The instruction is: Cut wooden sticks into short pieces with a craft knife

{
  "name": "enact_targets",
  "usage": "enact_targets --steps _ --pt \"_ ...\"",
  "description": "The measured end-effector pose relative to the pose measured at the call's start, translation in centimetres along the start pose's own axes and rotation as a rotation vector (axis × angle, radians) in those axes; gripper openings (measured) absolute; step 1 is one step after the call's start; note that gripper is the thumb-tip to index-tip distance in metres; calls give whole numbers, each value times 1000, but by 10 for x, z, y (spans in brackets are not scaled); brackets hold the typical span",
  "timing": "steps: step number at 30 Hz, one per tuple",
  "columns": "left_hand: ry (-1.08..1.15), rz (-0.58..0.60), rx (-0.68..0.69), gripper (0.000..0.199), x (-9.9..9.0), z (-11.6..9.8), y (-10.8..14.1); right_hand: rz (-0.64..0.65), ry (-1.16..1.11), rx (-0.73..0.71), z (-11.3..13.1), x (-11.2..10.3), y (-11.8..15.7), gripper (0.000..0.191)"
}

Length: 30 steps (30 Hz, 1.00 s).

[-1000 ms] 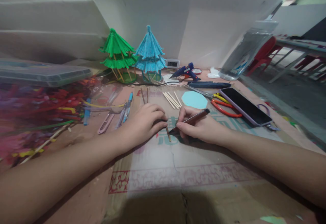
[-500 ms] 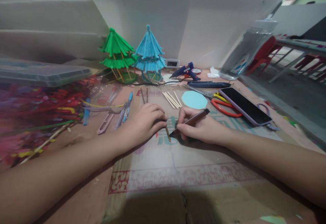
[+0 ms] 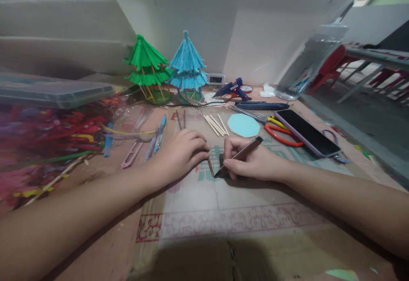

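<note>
No wording can be read with certainty. Large teal characters are printed on the cardboard sheet (image 3: 255, 195), partly hidden by the right hand (image 3: 247, 159). A blue-and-red mark is borne by the clear bottle (image 3: 315, 63); small markings on the glue gun (image 3: 234, 88) and digital clock (image 3: 216, 79) are illegible.

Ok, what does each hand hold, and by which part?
The right hand holds a brown marker by its barrel, near the tip. The left hand holds a brown stick beyond its exposed near end.

a red chair (image 3: 329, 70) beside a pale wall (image 3: 268, 29).
</note>
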<state>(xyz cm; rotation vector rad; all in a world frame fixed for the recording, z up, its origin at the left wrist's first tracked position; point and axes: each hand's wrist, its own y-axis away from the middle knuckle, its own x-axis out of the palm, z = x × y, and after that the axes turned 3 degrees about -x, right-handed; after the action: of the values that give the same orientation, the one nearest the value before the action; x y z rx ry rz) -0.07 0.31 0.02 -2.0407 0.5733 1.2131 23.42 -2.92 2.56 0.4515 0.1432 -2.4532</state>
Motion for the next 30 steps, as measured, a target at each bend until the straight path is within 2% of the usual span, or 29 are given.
enact_targets --steps 8,13,16,30 --pt "1 -1 12 20 0 1 0 -33 28 28 3 0 0 20" --pt "-12 -22 61 24 3 4 2 -177 -7 31 2 2 -1 15" --pt "-34 -23 78 27 4 5 2 -210 0 26 3 3 -2 17" --pt "-61 -13 82 29 4 5 2 -85 17 56 2 0 -1 17"
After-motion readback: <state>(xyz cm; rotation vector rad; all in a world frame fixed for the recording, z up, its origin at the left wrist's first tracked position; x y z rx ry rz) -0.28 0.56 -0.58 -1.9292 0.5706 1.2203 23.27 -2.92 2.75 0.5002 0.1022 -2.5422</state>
